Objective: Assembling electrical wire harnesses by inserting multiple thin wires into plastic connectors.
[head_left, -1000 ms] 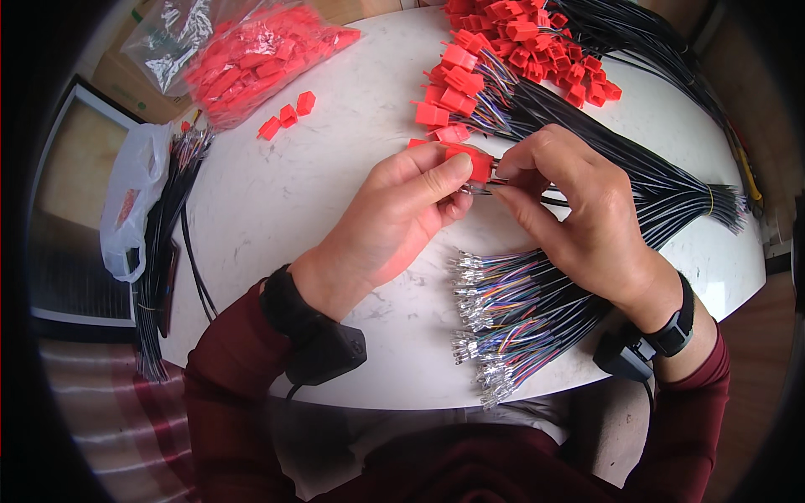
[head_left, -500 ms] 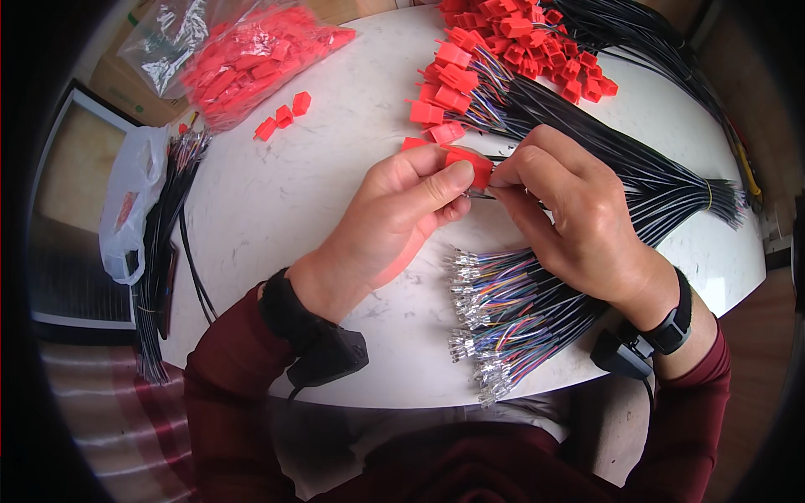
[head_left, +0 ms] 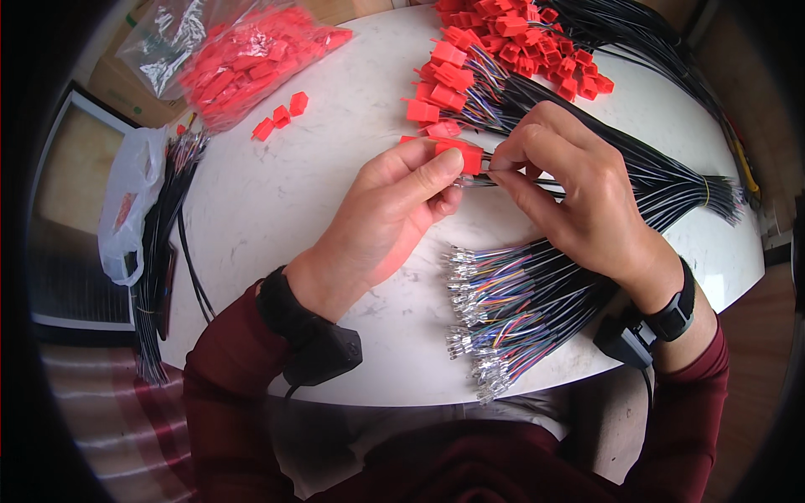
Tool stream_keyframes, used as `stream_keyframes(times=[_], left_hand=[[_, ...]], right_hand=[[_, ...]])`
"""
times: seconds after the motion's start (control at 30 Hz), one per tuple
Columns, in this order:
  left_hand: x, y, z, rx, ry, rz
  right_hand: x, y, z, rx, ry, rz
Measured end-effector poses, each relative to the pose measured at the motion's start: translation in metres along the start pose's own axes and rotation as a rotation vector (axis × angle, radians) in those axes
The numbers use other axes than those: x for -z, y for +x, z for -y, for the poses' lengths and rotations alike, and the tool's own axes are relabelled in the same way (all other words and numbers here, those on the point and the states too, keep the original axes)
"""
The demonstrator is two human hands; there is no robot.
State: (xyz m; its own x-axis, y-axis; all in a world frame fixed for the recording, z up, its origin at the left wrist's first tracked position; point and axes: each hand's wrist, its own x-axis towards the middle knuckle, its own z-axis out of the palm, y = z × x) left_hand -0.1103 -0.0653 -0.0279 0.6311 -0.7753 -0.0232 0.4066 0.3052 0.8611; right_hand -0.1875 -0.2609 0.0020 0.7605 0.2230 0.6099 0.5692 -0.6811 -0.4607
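Between the thumb and fingers of my left hand point(head_left: 394, 197) is a red plastic connector housing point(head_left: 470, 158), held over the middle of the table. Close to its right end, my right hand point(head_left: 583, 189) pinches a thin wire point(head_left: 487, 158) that runs toward the housing. Whether the wire's tip sits inside cannot be made out. Other black wires pass below the pinching fingertips. Nearer to me lies a fan of wires with bare metal terminals point(head_left: 470, 289). Beyond my hands, wires fitted with red housings point(head_left: 444, 75) lie bundled.
A clear bag of red housings point(head_left: 251, 67) sits at the far left, with several loose housings point(head_left: 282, 116) before it. Along the left edge are a white plastic bag point(head_left: 130, 201) and a black cable bundle point(head_left: 163, 226). More black cables point(head_left: 646, 42) lie far right.
My right fingertips have drawn slightly away from the housing, so a short length of wire now shows between them. My left hand has shifted a little left with the housing.
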Motion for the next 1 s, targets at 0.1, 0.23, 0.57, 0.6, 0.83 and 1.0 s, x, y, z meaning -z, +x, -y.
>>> stream_keyframes(times=[0.1,0.23,0.57,0.6,0.83,1.0], left_hand=[[0.002,-0.001,-0.002,0.006,0.01,0.012],[-0.002,0.0,-0.003,-0.024,0.054,0.002],[0.002,0.0,-0.006,-0.186,0.317,0.036],[-0.001,-0.001,-0.007,-0.185,0.317,0.036],[-0.007,-0.002,-0.005,-0.406,0.633,0.083],[-0.002,-0.003,-0.005,-0.521,0.838,0.09]], right_hand=[[0.008,0.005,-0.006,-0.087,0.074,-0.023],[0.006,0.005,-0.024,-0.274,0.278,-0.066],[0.006,0.004,-0.023,-0.435,0.556,0.252],[0.006,0.005,-0.021,-0.458,0.637,0.304],[0.009,0.004,-0.023,-0.537,0.967,0.445],[0.007,0.001,-0.029,-0.618,1.16,0.436]])
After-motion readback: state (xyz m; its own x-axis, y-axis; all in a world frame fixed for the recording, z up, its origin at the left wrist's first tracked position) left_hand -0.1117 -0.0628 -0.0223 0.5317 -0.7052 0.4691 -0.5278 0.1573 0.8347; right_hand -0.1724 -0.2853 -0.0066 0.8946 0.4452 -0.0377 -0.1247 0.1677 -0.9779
